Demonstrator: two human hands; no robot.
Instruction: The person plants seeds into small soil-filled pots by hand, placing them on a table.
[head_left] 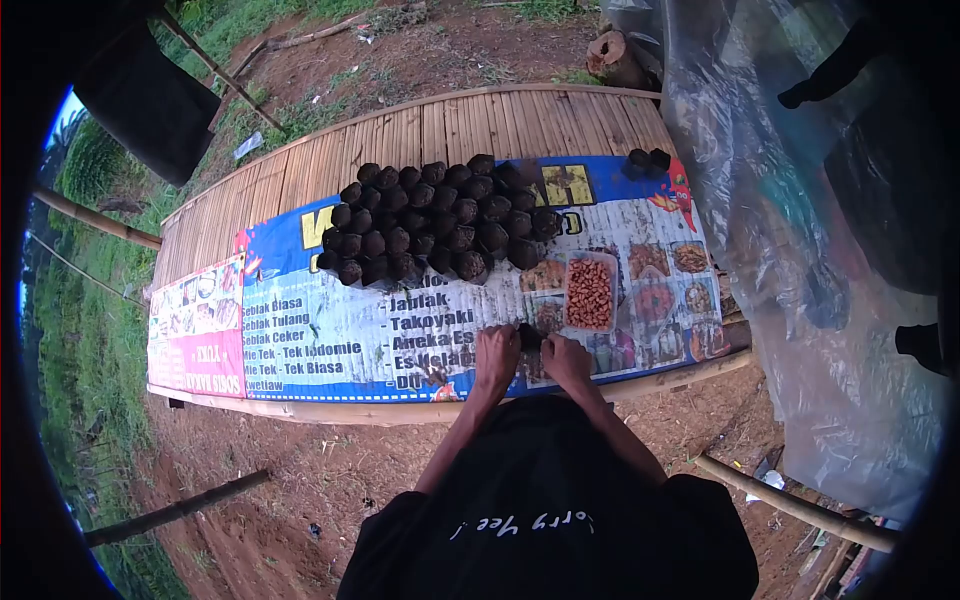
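Note:
My left hand (497,360) and my right hand (567,362) are close together near the front edge of the table, fingers curled in. Between them is a small black plastic seedling bag (530,337), gripped from both sides; its contents are hard to make out. Just beyond my right hand stands a clear plastic box (568,318) of reddish-brown seeds (591,290) that look like peanuts. Farther back, to the left, several black seedling bags (430,220) filled with dark soil stand packed in rows. A smaller pair of black bags (648,163) sits at the back right.
A printed food-menu banner (290,350) covers much of the bamboo-slat table (400,133). Clear plastic sheeting (740,200) hangs along the right side. Bamboo poles (800,503) jut in at the sides. A cut log (612,58) lies beyond the table.

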